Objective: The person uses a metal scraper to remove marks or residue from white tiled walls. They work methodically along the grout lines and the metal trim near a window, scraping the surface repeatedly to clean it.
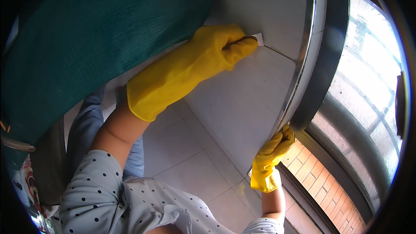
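Note:
My left hand [232,47], in a long yellow rubber glove, reaches up to the pale tiled wall [247,91]. Its fingers are pinched on a small white flat piece [259,39], which touches the wall beside a dark joint line between tiles. Whether the piece is sponge, cloth or something else I cannot tell. Lower down on the right, my right hand [271,154] wears a matching yellow glove. Its fingers are curled against the wall's edge, at the lower end of the shiny metal trim [300,71].
A large dark green panel or cover [108,21] fills the upper left, close to my left forearm. On the right is a dark-framed mesh window [368,78], with orange brick paving [323,182] below it. Pale floor tiles [182,169] lie beneath me.

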### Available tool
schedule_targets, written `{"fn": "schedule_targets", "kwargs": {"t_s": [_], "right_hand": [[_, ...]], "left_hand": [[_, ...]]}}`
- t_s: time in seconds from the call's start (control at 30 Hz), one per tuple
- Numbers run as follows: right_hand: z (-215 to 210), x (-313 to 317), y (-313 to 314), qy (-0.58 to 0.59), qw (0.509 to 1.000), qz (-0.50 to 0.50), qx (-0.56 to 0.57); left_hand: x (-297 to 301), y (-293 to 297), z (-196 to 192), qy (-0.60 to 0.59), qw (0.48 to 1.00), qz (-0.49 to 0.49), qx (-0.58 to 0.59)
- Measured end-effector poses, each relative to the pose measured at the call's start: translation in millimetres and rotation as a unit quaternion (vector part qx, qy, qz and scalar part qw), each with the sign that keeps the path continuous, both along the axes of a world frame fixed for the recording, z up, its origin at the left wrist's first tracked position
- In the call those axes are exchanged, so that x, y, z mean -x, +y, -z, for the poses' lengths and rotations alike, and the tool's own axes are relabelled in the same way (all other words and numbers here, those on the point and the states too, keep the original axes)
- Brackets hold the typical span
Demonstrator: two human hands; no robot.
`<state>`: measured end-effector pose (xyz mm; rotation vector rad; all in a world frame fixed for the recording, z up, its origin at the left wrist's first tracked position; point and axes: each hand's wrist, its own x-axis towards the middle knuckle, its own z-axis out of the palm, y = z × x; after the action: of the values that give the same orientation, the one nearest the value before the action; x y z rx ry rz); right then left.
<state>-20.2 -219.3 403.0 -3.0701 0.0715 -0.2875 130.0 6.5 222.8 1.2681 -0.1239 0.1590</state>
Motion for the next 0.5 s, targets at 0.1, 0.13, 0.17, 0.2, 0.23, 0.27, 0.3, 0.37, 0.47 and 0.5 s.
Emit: {"fn": "schedule_targets", "kwargs": {"t_s": [0.1,0.13,0.17,0.2,0.23,0.27,0.3,0.37,0.47,0.5], "right_hand": [[3,0,0,-0.016,1.000,-0.009,0.008],[1,2,-2,-0.009,1.000,-0.007,0.006],[0,4,-3,-0.001,1.000,-0.004,0.005],[-2,5,-1,0.003,1.000,0.000,0.005],[-3,3,2,0.007,1.000,0.001,0.005],[-3,3,4,0.012,1.000,0.003,0.005],[-5,4,4,0.018,1.000,0.004,0.006],[-7,4,4,0.031,0.999,0.003,0.011],[-7,1,10,0.026,1.000,-0.002,0.005],[-5,1,11,0.022,1.000,-0.005,0.010]], "left_hand": [[0,4,-7,-0.013,0.997,-0.044,-0.062],[1,12,-17,-0.018,0.993,-0.049,-0.102],[2,17,-22,-0.022,0.988,-0.054,-0.142],[4,20,-23,-0.046,0.986,-0.049,-0.155],[6,23,-24,-0.070,0.982,-0.046,-0.170],[8,26,-24,-0.094,0.977,-0.043,-0.184],[9,30,-26,-0.114,0.968,-0.042,-0.219],[9,38,-28,-0.149,0.951,-0.049,-0.266],[7,45,-36,-0.153,0.955,-0.028,-0.253],[6,49,-40,-0.122,0.967,0.008,-0.225]]}}
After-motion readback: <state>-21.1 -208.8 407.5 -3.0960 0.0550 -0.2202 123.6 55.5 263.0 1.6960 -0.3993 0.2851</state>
